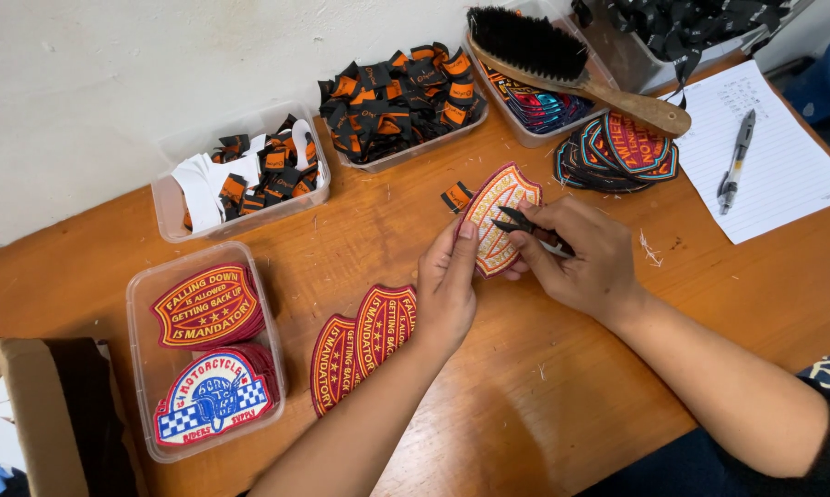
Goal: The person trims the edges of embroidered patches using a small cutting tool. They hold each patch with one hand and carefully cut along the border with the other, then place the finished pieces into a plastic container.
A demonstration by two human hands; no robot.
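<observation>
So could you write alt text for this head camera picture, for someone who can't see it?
Over a wooden table, a left hand holds a shield-shaped embroidered patch back side up, while the right hand works small black snips at it. Around them sit clear tubs of patches and folded labels, a wooden brush, and a pen on lined paper.

We cannot see the patch's (495, 221) lower edge, covered by both hands' fingers. The snips (524, 224) vanish into the right hand (581, 262). At lower left the cardboard box (38, 414) runs off frame; at upper right the bin (673, 37) is cropped.
</observation>
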